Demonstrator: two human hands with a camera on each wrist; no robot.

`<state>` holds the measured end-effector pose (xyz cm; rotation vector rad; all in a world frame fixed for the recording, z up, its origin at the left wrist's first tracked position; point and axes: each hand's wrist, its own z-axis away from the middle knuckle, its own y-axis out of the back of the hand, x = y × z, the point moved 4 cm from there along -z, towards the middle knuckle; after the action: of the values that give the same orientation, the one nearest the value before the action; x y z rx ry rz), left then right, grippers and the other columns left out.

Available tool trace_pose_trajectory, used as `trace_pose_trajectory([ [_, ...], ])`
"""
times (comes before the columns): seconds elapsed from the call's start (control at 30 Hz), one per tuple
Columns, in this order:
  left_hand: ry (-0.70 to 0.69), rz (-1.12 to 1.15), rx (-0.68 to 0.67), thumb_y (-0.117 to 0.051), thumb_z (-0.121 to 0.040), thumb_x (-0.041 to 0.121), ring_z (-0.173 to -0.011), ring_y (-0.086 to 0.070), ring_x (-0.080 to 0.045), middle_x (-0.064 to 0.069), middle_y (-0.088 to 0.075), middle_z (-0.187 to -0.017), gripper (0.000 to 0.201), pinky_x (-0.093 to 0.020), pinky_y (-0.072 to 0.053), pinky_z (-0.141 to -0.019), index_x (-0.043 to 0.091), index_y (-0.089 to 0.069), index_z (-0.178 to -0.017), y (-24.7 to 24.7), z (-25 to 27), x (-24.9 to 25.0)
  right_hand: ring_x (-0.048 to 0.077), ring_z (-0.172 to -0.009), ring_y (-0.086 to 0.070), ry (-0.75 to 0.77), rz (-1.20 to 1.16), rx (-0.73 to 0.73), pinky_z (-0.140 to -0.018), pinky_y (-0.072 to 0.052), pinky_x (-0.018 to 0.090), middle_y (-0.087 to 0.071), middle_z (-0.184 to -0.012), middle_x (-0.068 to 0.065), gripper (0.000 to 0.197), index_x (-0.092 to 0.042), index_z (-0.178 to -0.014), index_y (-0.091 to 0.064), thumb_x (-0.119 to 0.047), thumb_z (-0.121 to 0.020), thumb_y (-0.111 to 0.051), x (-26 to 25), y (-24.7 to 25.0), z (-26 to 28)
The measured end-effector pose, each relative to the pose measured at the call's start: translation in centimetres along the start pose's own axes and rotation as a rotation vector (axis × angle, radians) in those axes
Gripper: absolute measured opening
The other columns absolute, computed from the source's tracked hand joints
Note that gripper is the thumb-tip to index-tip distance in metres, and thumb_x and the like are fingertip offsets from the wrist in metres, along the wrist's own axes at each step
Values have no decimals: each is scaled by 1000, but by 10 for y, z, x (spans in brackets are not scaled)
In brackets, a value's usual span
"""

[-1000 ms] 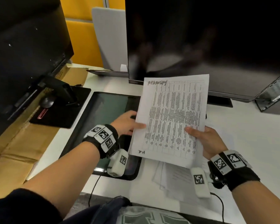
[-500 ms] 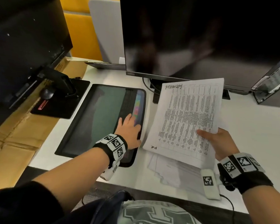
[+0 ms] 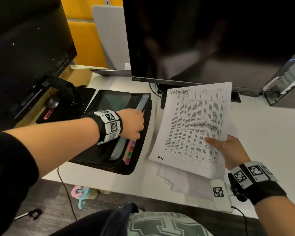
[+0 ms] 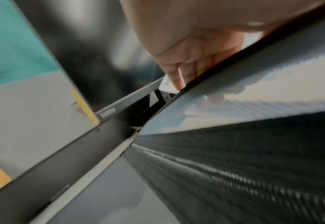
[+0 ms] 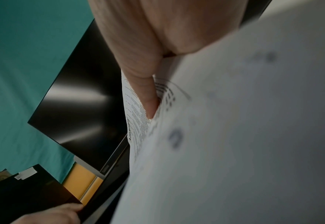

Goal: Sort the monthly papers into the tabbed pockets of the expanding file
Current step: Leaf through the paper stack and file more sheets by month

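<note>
The black expanding file (image 3: 99, 160) lies on the white desk left of centre. My left hand (image 3: 133, 125) curls over the edge of its front flap (image 3: 143, 103) and holds it raised, which shows a row of coloured tabs (image 3: 129, 150). The left wrist view has the fingers (image 4: 186, 57) hooked behind the flap's edge (image 4: 253, 98). My right hand (image 3: 228, 149) pinches the lower right of a printed sheet headed "February" (image 3: 194, 126) and holds it above the desk. In the right wrist view the thumb (image 5: 146, 91) presses on that sheet (image 5: 234, 136). Several more papers (image 3: 182, 181) lie underneath.
A big dark monitor (image 3: 203, 40) stands right behind the file and the sheet, its stand and cable (image 3: 153, 92) close to the file's far corner. A second monitor (image 3: 24, 45) and its base (image 3: 63, 106) sit at left. A laptop (image 3: 288, 79) stands at the far right.
My left hand let go of the sheet, went to the file and lifted its flap, uncovering the tabs. The right hand alone now holds the sheet, further to the right.
</note>
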<state>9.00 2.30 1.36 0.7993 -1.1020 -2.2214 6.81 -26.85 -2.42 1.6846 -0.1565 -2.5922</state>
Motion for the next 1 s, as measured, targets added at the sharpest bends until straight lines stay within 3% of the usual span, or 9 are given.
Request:
trace_pose_trajectory([
  [0.1, 95, -99, -73, -41, -91, 37, -95, -57, -20, 0, -64, -99, 28, -35, -42, -94, 20, -57, -107, 9, 2, -9, 24, -89, -67, 16, 19, 8, -87, -50, 42, -71, -93, 4, 15, -16, -92, -66, -11, -79, -71, -2, -4, 1],
  [0.2, 193, -230, -139, -40, -92, 43, -100, -53, -18, 3, -63, -104, 31, -38, -32, -102, 24, -60, -105, 14, 5, -14, 20, -85, -68, 35, 14, 5, -80, -52, 35, -71, -90, 1, 15, -16, -92, -66, -10, -80, -71, -6, -8, 3],
  [0.3, 368, -177, -307, -36, -88, 66, -131, -33, -26, -9, -48, -134, 65, -57, -7, -112, 19, -49, -132, 15, 9, -20, 17, -83, -67, 43, -7, 6, -71, -51, 30, -70, -89, 0, 18, -14, -97, -65, -9, -81, -70, -9, -9, 5],
  [0.37, 451, -199, -397, -32, -81, 78, -143, -15, -30, -14, -31, -148, 86, -70, 5, -107, 18, -40, -141, 15, 13, -21, 20, -85, -67, 39, -14, 13, -75, -51, 32, -70, -92, 2, 17, -14, -96, -65, -9, -80, -70, -9, -9, 6],
  [0.53, 495, -98, -316, -34, -76, 82, -133, -30, -26, -10, -43, -131, 91, -78, 8, -99, 16, -42, -138, 6, 21, -28, 22, -87, -68, 31, -39, 5, -82, -52, 38, -71, -95, 4, 16, -15, -95, -66, -7, -81, -69, -8, -8, 9],
  [0.67, 384, -61, -229, -26, -86, 73, -136, -26, -22, -6, -41, -137, 81, -70, 11, -105, 15, -38, -142, 2, 31, -31, 16, -77, -71, 33, -36, -14, -68, -53, 32, -72, -91, 2, 13, -15, -91, -66, -7, -81, -68, -8, -11, 10],
  [0.77, 332, -117, -199, -15, -87, 74, -136, -24, -20, -5, -41, -137, 82, -67, 11, -107, 17, -50, -134, -8, 36, -35, 15, -75, -71, 22, -28, -46, -62, -53, 28, -72, -91, 3, 14, -15, -93, -65, -6, -82, -66, -11, -17, 12],
  [0.9, 305, -125, -173, -8, -83, 76, -137, -21, -17, -1, -43, -136, 85, -66, 14, -107, 23, -60, -124, -19, 38, -45, 26, -91, -68, -22, -39, -62, -80, -53, 41, -70, -102, 10, 17, -12, -98, -65, -7, -82, -67, -14, -25, 10],
  [1.0, 296, -133, -131, -22, -92, 63, -138, -20, -17, -1, -43, -137, 63, -66, 13, -107, 24, -62, -123, -17, 41, -48, 29, -97, -66, -69, -63, -91, -92, -49, 48, -70, -106, 13, 24, -8, -104, -65, -8, -80, -69, -13, -34, 9],
])
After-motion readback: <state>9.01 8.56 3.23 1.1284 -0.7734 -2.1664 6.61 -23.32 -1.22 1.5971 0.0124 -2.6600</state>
